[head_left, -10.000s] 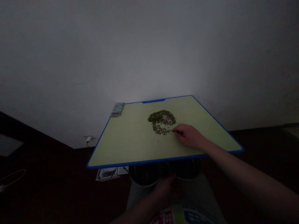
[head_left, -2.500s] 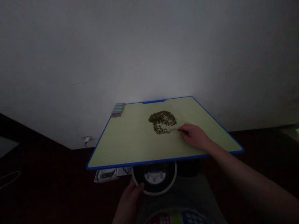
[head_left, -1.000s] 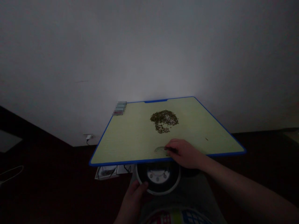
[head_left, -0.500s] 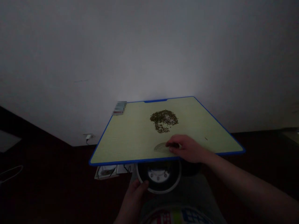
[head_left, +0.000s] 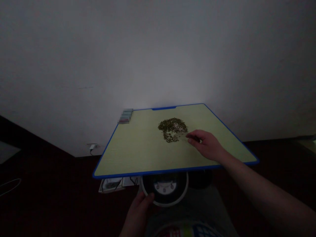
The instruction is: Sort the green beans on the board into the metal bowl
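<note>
My right hand (head_left: 202, 143) is over the folding table (head_left: 133, 151), thumb and fingers pinched on a clear protractor (head_left: 182, 135). The thin, see-through half-disc reaches the lower right side of a spread of small brown-green grains (head_left: 172, 125), too small to name exactly. Below the table's near edge, my left hand (head_left: 141, 205) grips the rim of a round dark bowl (head_left: 170, 199) with a pale edge, thumb over the rim. The bowl's far part is hidden under the table, and a bright patch with several round marks shows inside it.
A blurred-out flat item (head_left: 126, 116) lies at the table's far left corner. The wall (head_left: 158, 59) stands right behind the table. A plug with a cord (head_left: 92, 146) is in the wall at left. Below the table is a white box (head_left: 111, 185) with cables.
My right hand has moved the protractor away from the table's near edge, forward to the grains. My left hand and the bowl have shifted slightly left in the view.
</note>
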A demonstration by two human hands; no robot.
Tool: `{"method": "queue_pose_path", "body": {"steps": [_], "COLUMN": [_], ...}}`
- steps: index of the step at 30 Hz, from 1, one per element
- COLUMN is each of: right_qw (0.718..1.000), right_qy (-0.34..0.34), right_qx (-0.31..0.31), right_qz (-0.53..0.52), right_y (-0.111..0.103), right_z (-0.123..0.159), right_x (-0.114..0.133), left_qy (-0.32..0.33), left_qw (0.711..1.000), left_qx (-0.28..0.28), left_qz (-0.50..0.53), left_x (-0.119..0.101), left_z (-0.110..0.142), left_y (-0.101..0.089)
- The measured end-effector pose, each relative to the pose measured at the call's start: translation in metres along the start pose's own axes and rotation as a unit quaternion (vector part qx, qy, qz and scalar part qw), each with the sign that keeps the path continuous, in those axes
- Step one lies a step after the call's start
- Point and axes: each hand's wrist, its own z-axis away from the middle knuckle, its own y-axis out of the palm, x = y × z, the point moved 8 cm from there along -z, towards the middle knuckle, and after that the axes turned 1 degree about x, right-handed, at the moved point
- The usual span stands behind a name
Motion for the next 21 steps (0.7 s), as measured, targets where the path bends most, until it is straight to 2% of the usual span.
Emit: {"method": "queue_pose_path", "body": {"steps": [6, 9, 12, 21], "right_qw": [0.993, 0.988, 0.986, 0.985], "right_qy": [-0.034, -0.039, -0.028, 0.006], "right_qx": [0.046, 0.062, 0.064, 0.058], "right_qz": [0.106, 0.136, 0.148, 0.164], "right_y": [0.051, 0.066, 0.067, 0.052], "right_z": [0.009, 0.009, 0.006, 0.005], "right_x": [0.019, 0.031, 0.031, 0.008], "left_qy": [0.0, 0.006, 0.011, -0.007], "left_qw": [1.0, 1.0, 1.0, 1.0], "left_qx": [0.002, -0.005, -0.012, -0.014], "left_qz": [-0.001, -0.003, -0.008, 0.004], "left_x": [-0.002, -0.003, -0.005, -0.001], "left_z": [0.001, 0.003, 0.003, 0.001], "left_y": [0.0, -0.001, -0.001, -0.003]}}
